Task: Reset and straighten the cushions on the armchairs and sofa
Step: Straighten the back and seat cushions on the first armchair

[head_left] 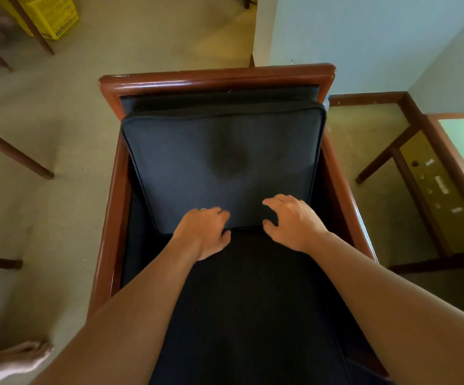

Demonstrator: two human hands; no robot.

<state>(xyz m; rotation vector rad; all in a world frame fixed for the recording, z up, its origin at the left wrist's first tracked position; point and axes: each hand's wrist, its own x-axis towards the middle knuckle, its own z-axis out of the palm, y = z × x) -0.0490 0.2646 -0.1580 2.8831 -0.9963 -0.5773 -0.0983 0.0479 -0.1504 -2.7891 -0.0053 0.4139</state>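
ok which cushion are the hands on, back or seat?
The back cushion, the upright one leaning against the wooden frame. Left hand and right hand sit at its bottom edge; the seat cushion lies flat below them.

- Beige carpet (147, 43) covers the floor.
- A pale blue-white wall (364, 37) rises at the upper right, with a dark wooden skirting (364, 98) along its base.
- A yellow perforated crate (50, 12) sits at the upper left, beside slanting wooden furniture legs (11, 151).
- A wooden side table (431, 173) stands at the right.
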